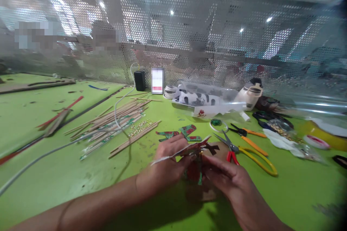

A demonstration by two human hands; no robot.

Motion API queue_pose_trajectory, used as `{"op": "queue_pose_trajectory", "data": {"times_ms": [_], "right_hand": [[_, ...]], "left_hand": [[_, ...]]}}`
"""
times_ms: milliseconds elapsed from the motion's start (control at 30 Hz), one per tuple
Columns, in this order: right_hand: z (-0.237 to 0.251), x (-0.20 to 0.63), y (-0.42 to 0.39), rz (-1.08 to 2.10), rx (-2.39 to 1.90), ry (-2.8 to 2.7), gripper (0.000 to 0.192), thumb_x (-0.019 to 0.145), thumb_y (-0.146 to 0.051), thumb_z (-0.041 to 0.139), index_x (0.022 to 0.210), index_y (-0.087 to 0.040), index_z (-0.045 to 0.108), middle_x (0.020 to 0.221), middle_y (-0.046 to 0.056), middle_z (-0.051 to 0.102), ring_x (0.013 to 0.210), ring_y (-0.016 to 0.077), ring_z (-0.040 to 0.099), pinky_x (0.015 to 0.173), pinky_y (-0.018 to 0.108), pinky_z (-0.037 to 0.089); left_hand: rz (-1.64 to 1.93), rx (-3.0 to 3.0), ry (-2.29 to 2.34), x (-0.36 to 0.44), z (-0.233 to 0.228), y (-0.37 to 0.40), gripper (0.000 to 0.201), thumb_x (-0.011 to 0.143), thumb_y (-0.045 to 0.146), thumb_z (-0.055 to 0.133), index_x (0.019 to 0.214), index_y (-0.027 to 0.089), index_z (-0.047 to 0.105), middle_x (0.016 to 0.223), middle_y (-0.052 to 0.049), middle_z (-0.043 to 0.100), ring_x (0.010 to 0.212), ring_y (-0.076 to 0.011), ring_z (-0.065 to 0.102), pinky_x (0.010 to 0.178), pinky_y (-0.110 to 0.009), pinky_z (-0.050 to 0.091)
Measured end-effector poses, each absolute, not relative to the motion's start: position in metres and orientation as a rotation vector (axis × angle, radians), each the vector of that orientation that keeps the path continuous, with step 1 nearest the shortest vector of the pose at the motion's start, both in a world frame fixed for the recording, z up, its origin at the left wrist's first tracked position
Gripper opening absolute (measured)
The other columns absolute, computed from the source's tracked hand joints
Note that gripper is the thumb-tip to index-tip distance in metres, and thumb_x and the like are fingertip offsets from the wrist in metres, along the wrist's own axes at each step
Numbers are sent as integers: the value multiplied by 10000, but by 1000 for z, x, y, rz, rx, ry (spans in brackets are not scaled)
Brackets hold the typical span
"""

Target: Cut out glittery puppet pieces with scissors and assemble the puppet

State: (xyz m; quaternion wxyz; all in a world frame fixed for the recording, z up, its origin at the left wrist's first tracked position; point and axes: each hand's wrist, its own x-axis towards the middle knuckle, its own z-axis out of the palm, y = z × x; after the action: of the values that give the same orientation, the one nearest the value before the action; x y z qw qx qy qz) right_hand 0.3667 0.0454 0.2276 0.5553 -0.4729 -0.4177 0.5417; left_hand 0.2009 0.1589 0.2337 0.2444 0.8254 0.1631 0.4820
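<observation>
My left hand [168, 157] is closed on a red-and-green patterned craft piece [193, 170] with thin pale-edged flaps. From the right, my right hand [230, 175] pinches the same piece near a small gold spot that may be a bead. Fingers cover much of it, so its full shape is hidden. Brown cardboard [210, 195] lies beneath the hands. Just beyond them are flat red-and-green cut pieces [188, 130]. Close to my right hand lie yellow-handled scissors [245, 150] with open blades, and the red handle [233, 157] of another tool.
Wooden sticks [108, 116] and gold beads in clear plastic [141, 127] lie left. Orange-handled pliers [251, 135], a tape ring [219, 125] and a yellow roll [324, 133] are right. A white cable [54, 151] crosses the green table [97, 184]. Behind stand a phone [157, 80] and perforated screen [151, 25].
</observation>
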Motion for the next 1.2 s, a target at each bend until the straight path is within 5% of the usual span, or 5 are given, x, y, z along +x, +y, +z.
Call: {"op": "queue_pose_trajectory", "data": {"times_ms": [200, 433, 800, 1200], "right_hand": [[228, 365, 49, 1188, -1186, -994, 286, 806, -408, 819, 1074, -311, 818, 1137, 49, 786, 1045, 244, 734, 952, 340, 583], [237, 361, 45, 1218, -1215, -969, 262, 782, -433, 827, 1005, -296, 834, 1084, 55, 796, 1046, 257, 735, 925, 337, 595], [235, 362, 41, 1347, -1086, -838, 322, 794, -419, 836, 1088, -291, 811, 1222, 71, 751, 1194, 276, 668, 1084, 415, 498], [235, 361, 41, 1302, -1092, -811, 353, 725, -470, 876, 1012, -270, 827, 1136, 86, 769, 1113, 285, 692, 1014, 401, 536]], "left_hand": [[1298, 2254, 486, 199, 230, 159, 120, 863, 118, 645, 776, 198, 665, 756, -9, 677, 676, -167, 623, 596, -278, 517], [1281, 2315, 301, 196, 225, 161, 193, 938, 180, 590, 749, 187, 553, 671, 5, 559, 643, -145, 531, 564, -258, 412], [1236, 2308, 292, 191, 229, 157, 182, 947, 255, 614, 793, 159, 610, 724, -24, 563, 665, -142, 510, 586, -258, 394], [1223, 2314, 347, 192, 234, 153, 168, 919, 236, 643, 774, 154, 623, 705, -22, 570, 644, -134, 507, 575, -245, 397]]}}
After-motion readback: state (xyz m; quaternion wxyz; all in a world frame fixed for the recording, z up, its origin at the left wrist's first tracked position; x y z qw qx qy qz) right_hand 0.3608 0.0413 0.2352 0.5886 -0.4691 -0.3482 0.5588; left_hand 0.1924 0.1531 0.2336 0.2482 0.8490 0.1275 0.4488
